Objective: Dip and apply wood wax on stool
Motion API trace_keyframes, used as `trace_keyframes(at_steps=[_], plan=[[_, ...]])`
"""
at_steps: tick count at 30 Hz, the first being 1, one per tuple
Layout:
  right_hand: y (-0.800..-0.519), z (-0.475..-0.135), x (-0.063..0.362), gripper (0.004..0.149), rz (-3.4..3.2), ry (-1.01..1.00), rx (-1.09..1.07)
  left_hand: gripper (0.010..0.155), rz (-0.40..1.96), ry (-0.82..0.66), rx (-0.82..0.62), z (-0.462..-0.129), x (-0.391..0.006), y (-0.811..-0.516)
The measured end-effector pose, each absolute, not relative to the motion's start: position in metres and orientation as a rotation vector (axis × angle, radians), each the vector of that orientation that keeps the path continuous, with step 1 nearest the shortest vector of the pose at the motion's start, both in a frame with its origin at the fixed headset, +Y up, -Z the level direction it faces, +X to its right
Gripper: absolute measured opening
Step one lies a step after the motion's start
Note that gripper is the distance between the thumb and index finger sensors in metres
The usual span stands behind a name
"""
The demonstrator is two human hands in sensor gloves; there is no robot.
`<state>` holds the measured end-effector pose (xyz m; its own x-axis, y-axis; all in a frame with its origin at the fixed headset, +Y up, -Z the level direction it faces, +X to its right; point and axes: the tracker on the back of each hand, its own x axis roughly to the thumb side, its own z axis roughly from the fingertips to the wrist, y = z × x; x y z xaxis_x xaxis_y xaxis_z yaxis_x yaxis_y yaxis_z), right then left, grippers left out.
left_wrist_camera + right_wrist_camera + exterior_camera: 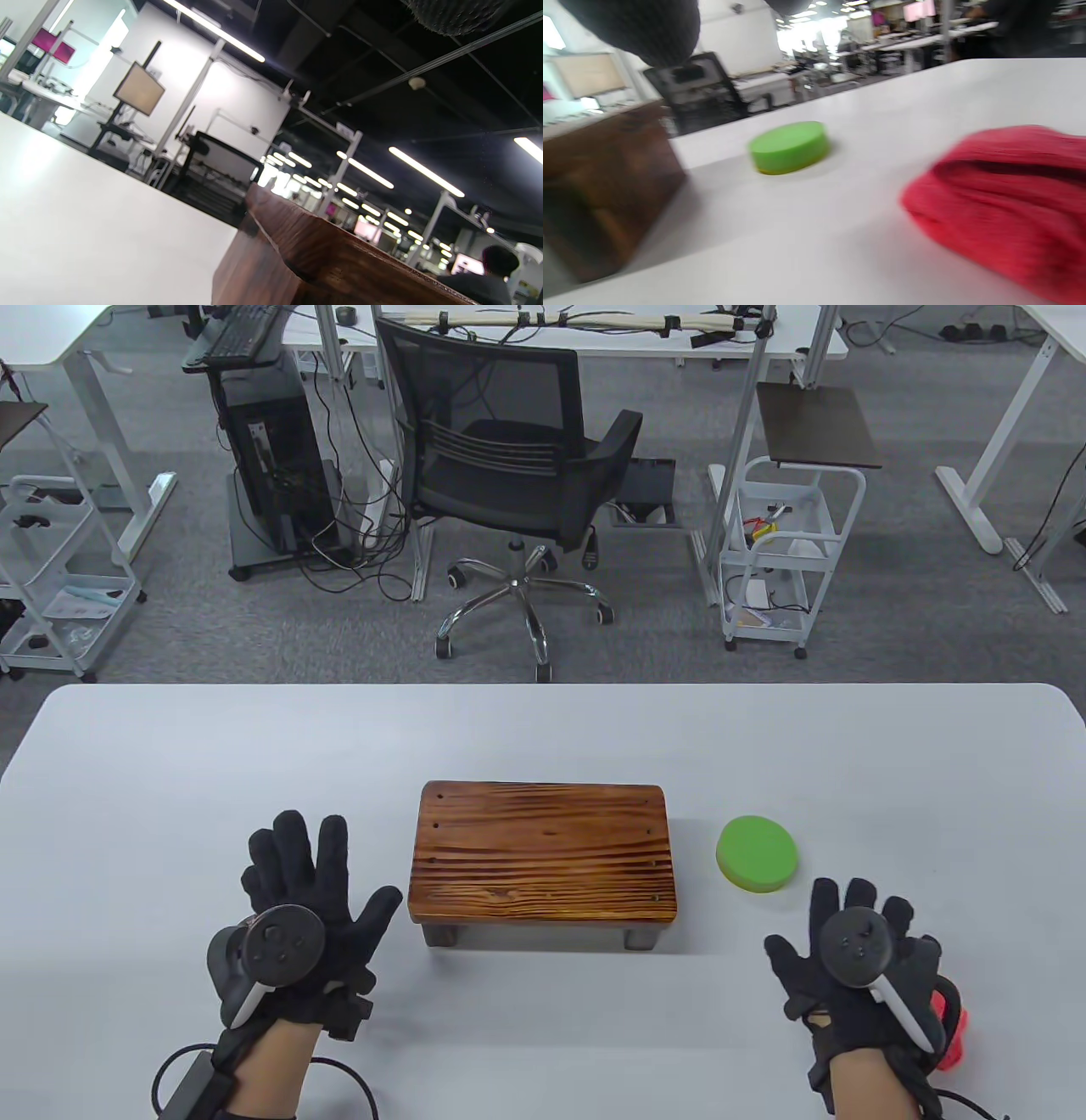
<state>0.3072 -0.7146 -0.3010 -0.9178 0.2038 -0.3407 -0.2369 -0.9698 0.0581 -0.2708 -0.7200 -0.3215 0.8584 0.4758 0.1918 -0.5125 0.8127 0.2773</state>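
Observation:
A small brown wooden stool (543, 853) stands in the middle of the white table (543, 729); it also shows in the left wrist view (322, 258) and the right wrist view (598, 178). A round green wax tin (757, 853) with its lid on sits to its right, also in the right wrist view (789, 146). A red cloth (950, 1027) lies at the right, partly hidden under my right hand (857, 959); it shows in the right wrist view (1005, 199). My left hand (297, 891) is spread open, flat, left of the stool. Both hands hold nothing.
A black office chair (509, 475), a computer tower on a cart (271, 475) and a white trolley (780, 551) stand on the floor beyond the table's far edge. Cables trail from both wrists at the near edge.

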Motion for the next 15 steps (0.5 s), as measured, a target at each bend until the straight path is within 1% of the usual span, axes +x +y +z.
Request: trace_keyframes(at_steps=[2,4,5,8,11,15], plan=[[-0.725,-0.303,0.329,0.094,2.893,0.237,-0.685,0.101,0.537,-0.114,0.321,-0.321,-0.27,-0.72],[-0.734,-0.304,0.343,0.097,2.862,0.316,-0.764,0.101,0.542,-0.114,0.319,-0.321,-0.27,-0.72],[-0.743,-0.304,0.352,0.099,2.823,0.397,-0.803,0.101,0.544,-0.115,0.318,-0.321,-0.27,-0.72],[-0.758,-0.302,0.363,0.104,2.788,0.564,-0.857,0.102,0.546,-0.119,0.313,-0.321,-0.27,-0.72],[-0.773,-0.301,0.367,0.109,2.75,0.68,-0.88,0.101,0.55,-0.121,0.304,-0.321,-0.269,-0.721],[-0.784,-0.3,0.365,0.112,2.766,0.723,-0.875,0.101,0.556,-0.12,0.294,-0.321,-0.269,-0.721]])
